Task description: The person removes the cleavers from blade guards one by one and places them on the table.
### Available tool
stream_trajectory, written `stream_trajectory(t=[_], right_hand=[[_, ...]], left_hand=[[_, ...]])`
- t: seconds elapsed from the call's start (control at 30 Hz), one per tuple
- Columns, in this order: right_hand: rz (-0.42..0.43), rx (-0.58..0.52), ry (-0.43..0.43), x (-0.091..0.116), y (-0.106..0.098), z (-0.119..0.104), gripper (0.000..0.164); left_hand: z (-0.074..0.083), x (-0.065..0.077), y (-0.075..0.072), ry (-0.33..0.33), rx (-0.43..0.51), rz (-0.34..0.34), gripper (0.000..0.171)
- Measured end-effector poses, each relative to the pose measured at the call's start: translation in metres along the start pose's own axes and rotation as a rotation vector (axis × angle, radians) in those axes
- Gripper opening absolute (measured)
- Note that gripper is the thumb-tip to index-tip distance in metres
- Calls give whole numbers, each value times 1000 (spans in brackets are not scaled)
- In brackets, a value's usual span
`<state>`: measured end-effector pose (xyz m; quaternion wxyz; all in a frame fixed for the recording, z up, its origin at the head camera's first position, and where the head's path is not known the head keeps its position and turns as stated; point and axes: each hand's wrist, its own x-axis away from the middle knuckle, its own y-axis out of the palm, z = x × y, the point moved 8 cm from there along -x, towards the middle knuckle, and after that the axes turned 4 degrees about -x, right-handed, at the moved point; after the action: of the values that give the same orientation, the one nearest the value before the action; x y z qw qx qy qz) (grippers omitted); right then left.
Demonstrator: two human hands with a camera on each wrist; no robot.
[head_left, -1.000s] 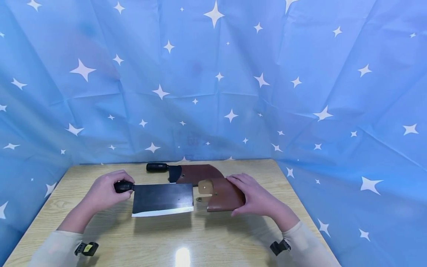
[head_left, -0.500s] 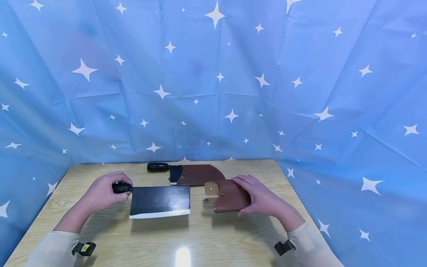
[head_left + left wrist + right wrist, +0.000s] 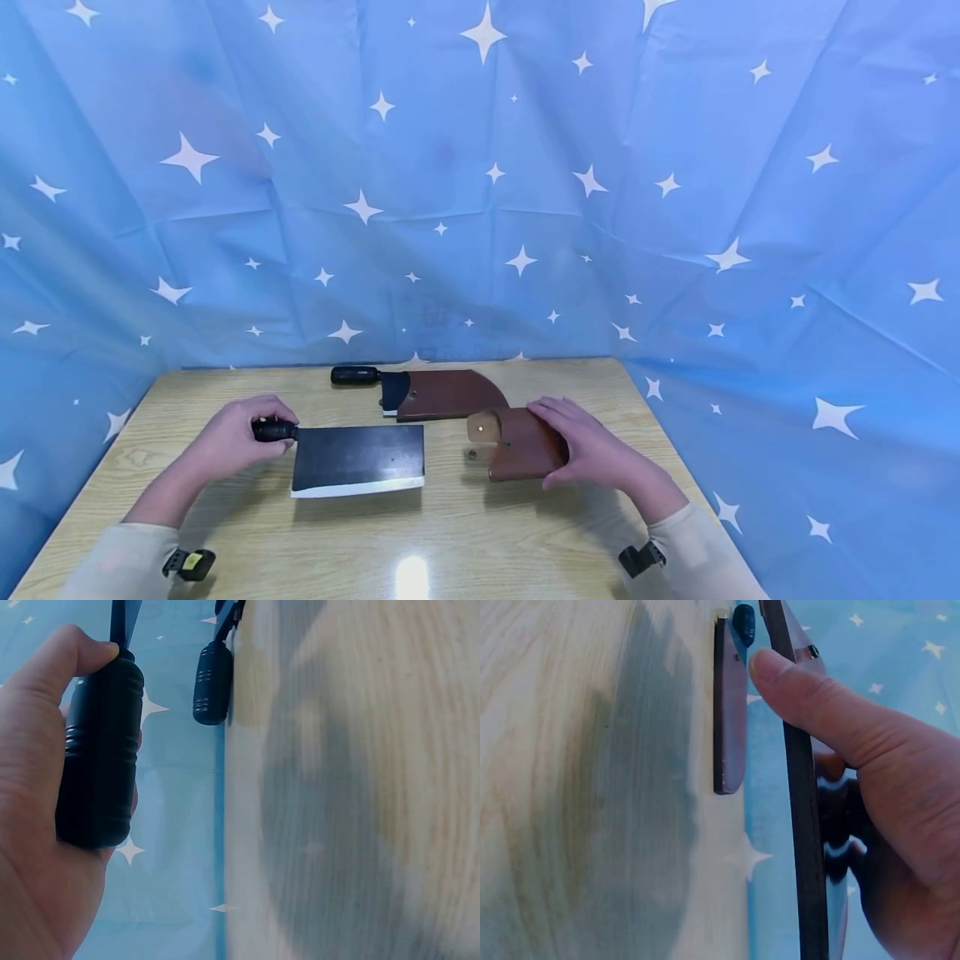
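Observation:
My left hand (image 3: 234,435) grips the black handle (image 3: 101,750) of a cleaver (image 3: 358,458), thumb along the top of the grip. Its bare dark blade points right, with the bright edge toward me and a shadow on the wood below. To the right, my right hand (image 3: 588,448) holds a brown leather knife sheath (image 3: 527,446) by its far end, the thumb (image 3: 817,697) on one side and fingers on the other. The sheath's tan snap flap (image 3: 483,427) hangs loose toward the blade. A gap separates blade and sheath.
Behind them on the wooden table (image 3: 480,550) lies a second cleaver, black handle (image 3: 355,376) to the left, its blade mostly inside a brown sheath (image 3: 450,394). A blue star-patterned cloth (image 3: 450,275) stands behind the table's back edge.
The cleaver has shifted slightly left and toward me. The sheath has moved right, so the gap between them has widened. Both hands keep their hold.

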<state>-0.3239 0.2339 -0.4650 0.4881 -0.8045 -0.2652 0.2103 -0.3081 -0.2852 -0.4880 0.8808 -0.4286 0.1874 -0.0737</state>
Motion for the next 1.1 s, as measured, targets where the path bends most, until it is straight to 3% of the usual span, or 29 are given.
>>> stream_trajectory(t=[0.23, 0.57, 0.83, 1.1], right_hand=[[-2, -24, -8, 1, 15, 7, 122], [-69, -40, 12, -1, 41, 21, 124], [-91, -63, 34, -4, 50, 27, 125], [-99, -63, 5, -7, 55, 27, 124]], left_hand=[[-8, 2, 12, 15, -33, 3, 35], [-13, 0, 24, 26, -25, -6, 31], [-23, -1, 35, -3, 12, -40, 30], [-25, -2, 42, -9, 82, -92, 30]])
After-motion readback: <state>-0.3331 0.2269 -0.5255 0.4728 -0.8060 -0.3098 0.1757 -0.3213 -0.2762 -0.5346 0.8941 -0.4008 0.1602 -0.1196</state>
